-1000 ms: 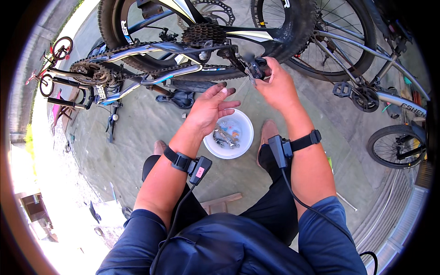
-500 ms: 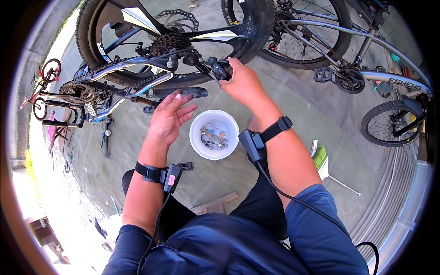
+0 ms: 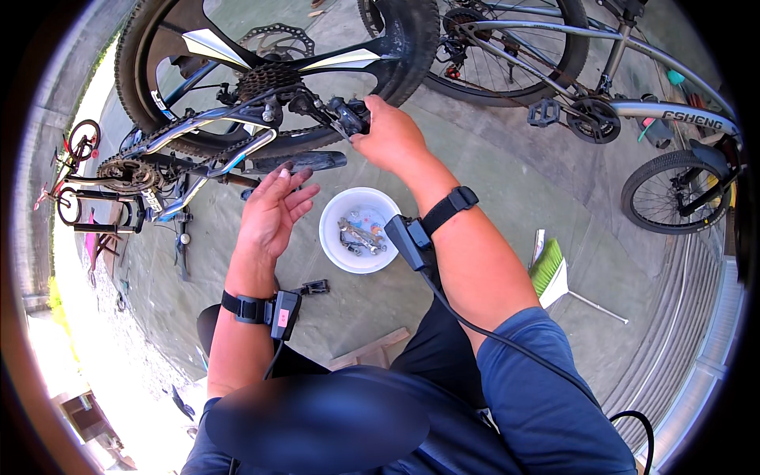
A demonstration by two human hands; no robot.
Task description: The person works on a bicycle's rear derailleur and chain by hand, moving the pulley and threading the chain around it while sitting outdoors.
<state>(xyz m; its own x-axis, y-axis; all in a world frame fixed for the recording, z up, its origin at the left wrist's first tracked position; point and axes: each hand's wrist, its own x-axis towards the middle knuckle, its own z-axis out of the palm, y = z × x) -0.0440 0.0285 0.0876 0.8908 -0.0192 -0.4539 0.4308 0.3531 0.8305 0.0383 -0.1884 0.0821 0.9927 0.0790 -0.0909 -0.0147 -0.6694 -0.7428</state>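
My right hand is closed on a black and silver rear derailleur, beside the cassette of a bicycle's rear wheel. Thumb and fingers pinch its outer end; the far fingers are partly hidden. My left hand hangs below the silver and blue bike frame, palm up, with dark-smudged fingers apart and nothing in them. Between my forearms stands a white bucket with metal bolts and small parts inside.
A grey bicycle stands at the far right, its small-looking front wheel nearer me. A green broom with a white dustpan lies right. A black pedal rests by my left forearm. Red bikes stand far left.
The view has shifted, so the bikes and bucket appear slightly further left. My right hand keeps its grip on the derailleur, and my left hand stays open beneath the frame.
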